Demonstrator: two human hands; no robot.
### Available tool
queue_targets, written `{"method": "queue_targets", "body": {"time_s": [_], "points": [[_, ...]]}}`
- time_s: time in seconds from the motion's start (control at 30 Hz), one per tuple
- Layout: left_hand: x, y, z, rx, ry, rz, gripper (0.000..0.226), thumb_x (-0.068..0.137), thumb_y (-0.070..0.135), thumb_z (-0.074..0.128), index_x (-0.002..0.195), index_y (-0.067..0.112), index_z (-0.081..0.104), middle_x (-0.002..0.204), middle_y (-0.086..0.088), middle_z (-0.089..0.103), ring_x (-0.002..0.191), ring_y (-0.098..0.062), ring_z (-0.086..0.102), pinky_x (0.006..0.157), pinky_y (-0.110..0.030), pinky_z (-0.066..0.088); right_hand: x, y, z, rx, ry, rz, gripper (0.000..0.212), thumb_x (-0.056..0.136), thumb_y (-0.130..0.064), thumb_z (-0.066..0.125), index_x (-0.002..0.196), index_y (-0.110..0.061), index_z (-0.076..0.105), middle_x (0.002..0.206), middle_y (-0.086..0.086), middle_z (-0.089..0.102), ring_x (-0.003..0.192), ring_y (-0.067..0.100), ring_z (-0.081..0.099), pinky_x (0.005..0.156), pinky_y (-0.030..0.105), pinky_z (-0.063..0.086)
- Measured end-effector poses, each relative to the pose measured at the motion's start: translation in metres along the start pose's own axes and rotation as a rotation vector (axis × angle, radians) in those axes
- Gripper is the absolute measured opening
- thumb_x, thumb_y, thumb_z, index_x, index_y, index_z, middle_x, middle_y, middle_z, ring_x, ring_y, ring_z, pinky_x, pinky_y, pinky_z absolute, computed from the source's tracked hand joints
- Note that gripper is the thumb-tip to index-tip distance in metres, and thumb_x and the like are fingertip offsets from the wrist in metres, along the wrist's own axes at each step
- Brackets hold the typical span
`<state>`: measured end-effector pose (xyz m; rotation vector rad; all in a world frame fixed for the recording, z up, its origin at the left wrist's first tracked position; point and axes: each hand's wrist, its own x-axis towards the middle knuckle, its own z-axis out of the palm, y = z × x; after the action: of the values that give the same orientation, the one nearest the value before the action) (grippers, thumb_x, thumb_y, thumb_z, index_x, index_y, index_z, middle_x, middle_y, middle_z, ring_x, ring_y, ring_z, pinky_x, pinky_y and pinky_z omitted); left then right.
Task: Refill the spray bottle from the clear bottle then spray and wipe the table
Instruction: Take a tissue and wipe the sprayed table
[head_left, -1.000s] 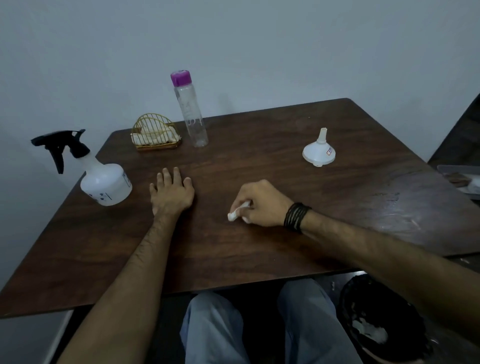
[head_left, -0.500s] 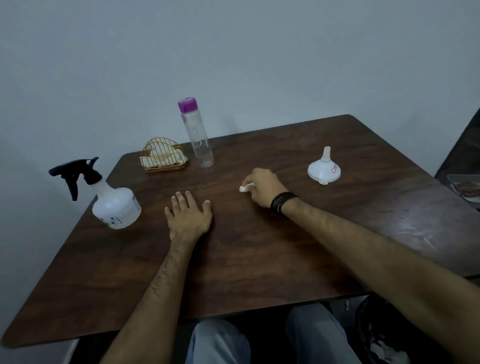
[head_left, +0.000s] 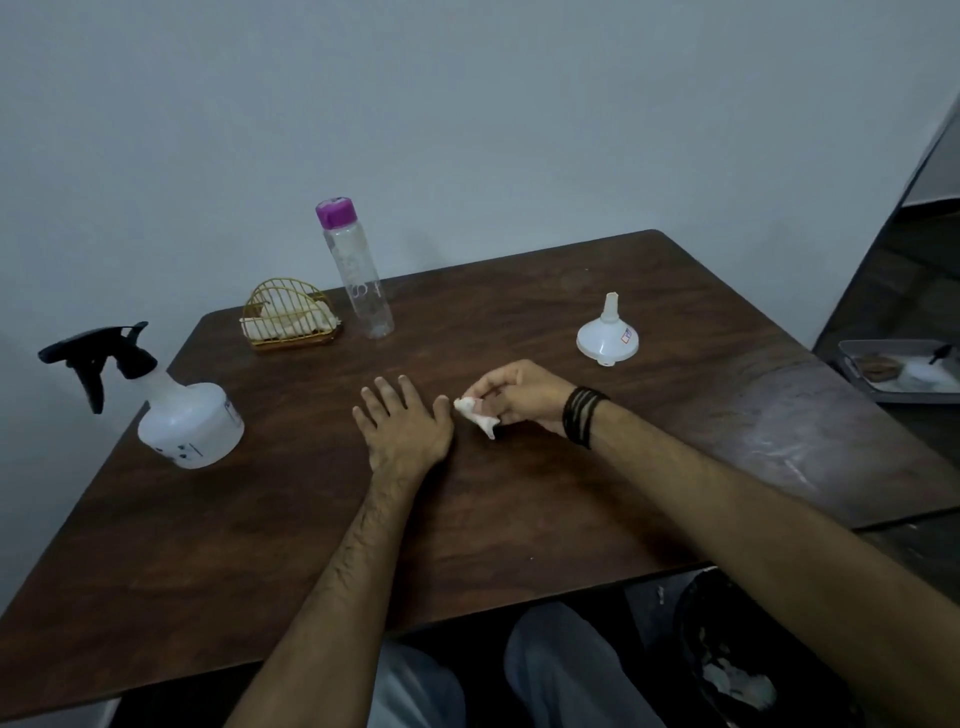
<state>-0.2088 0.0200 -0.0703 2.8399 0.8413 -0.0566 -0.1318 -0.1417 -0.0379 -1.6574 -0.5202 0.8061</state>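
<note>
Wiping looks underway: the right hand (head_left: 519, 397) pinches a crumpled white tissue (head_left: 477, 415) on the dark wooden tabletop (head_left: 519, 519), the left hand (head_left: 405, 426) lies flat, empty; next, sweep onward.

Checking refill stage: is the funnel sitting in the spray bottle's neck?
No: the funnel stands wide end down on the table, far from the spray bottle, whose black trigger head is on.

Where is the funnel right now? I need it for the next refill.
In the head view the white funnel stands mouth-down on the right side of the table, just beyond the right hand.
</note>
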Motion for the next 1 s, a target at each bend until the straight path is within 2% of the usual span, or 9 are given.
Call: {"method": "queue_targets", "body": {"time_s": [0.13,0.27,0.37,0.47,0.57,0.63,0.73,0.9,1.0], "points": [[-0.019,0.047,0.008,0.003,-0.004,0.124,0.076,0.103,0.055,0.017,0.160,0.007,0.002,0.166,-0.023,-0.005,0.153,-0.043,-0.007,0.123,-0.056,-0.003,-0.037,0.008,-0.034,0.393,0.065,0.004,0.022,0.095,0.003,0.058,0.108,-0.012,0.067,0.099,0.002,0.070,0.087,0.011,0.065,0.075,0.021,0.056],[-0.046,0.098,0.021,-0.002,-0.016,0.258,0.075,0.104,0.053,0.019,0.160,0.005,0.004,0.166,-0.024,-0.003,0.153,-0.044,-0.006,0.123,-0.055,-0.003,-0.086,0.023,-0.066,0.640,0.133,-0.054,0.029,0.099,0.004,0.049,0.116,-0.014,0.064,0.106,0.003,0.068,0.095,0.013,0.063,0.076,0.021,0.057],[-0.071,0.137,0.031,-0.006,-0.020,0.377,0.074,0.104,0.051,0.021,0.160,0.005,0.007,0.166,-0.025,0.000,0.153,-0.044,-0.004,0.124,-0.055,-0.002,-0.132,0.035,-0.090,0.685,0.166,-0.110,0.032,0.099,0.005,0.047,0.118,-0.013,0.064,0.109,0.005,0.068,0.095,0.014,0.064,0.079,0.021,0.058],[-0.111,0.180,0.044,-0.019,-0.050,0.538,0.072,0.104,0.050,0.022,0.160,0.005,0.009,0.166,-0.024,0.002,0.153,-0.043,-0.003,0.124,-0.054,-0.001,-0.194,0.053,-0.113,0.650,0.260,-0.175,0.030,0.097,0.007,0.045,0.111,-0.011,0.064,0.102,0.003,0.071,0.085,0.010,0.069,0.074,0.020,0.058],[-0.154,0.216,0.056,-0.040,-0.058,0.715,0.068,0.105,0.047,0.026,0.160,0.009,0.015,0.167,-0.020,0.007,0.154,-0.040,0.002,0.124,-0.054,0.002,-0.255,0.076,-0.135,0.669,0.302,-0.249,0.022,0.086,-0.001,0.063,0.103,-0.012,0.069,0.096,0.002,0.073,0.081,0.010,0.071,0.071,0.019,0.058],[-0.182,0.237,0.063,-0.105,-0.041,0.826,0.062,0.104,0.042,0.032,0.158,0.011,0.025,0.166,-0.018,0.017,0.154,-0.037,0.010,0.125,-0.051,0.007,-0.290,0.099,-0.151,0.658,0.265,-0.261,0.030,0.070,-0.012,0.082,0.099,-0.015,0.075,0.096,0.003,0.072,0.084,0.014,0.069,0.073,0.020,0.056],[-0.225,0.258,0.079,-0.268,0.062,1.023,0.052,0.096,0.029,0.049,0.143,0.007,0.049,0.154,-0.019,0.042,0.145,-0.033,0.036,0.121,-0.047,0.025,-0.332,0.137,-0.169,0.540,0.262,-0.137,0.035,0.064,-0.020,0.089,0.095,-0.015,0.076,0.091,0.004,0.069,0.078,0.015,0.061,0.065,0.019,0.051],[-0.262,0.262,0.140,-0.314,0.280,1.306,0.045,0.087,0.019,0.054,0.128,0.003,0.062,0.145,-0.021,0.053,0.138,-0.035,0.046,0.117,-0.045,0.033,-0.369,0.201,-0.177,0.485,0.282,0.100,0.018,0.085,0.004,0.065,0.094,-0.009,0.073,0.084,0.005,0.070,0.064,0.009,0.067,0.058,0.018,0.056],[-0.263,0.251,0.186,-0.289,0.210,1.392,0.041,0.083,0.011,0.060,0.123,0.002,0.065,0.125,-0.015,0.065,0.119,-0.031,0.058,0.102,-0.042,0.047,-0.371,0.248,-0.176,0.421,0.304,0.281,0.031,0.093,0.010,0.052,0.091,-0.013,0.074,0.082,0.003,0.068,0.064,0.008,0.063,0.059,0.017,0.054]]}}
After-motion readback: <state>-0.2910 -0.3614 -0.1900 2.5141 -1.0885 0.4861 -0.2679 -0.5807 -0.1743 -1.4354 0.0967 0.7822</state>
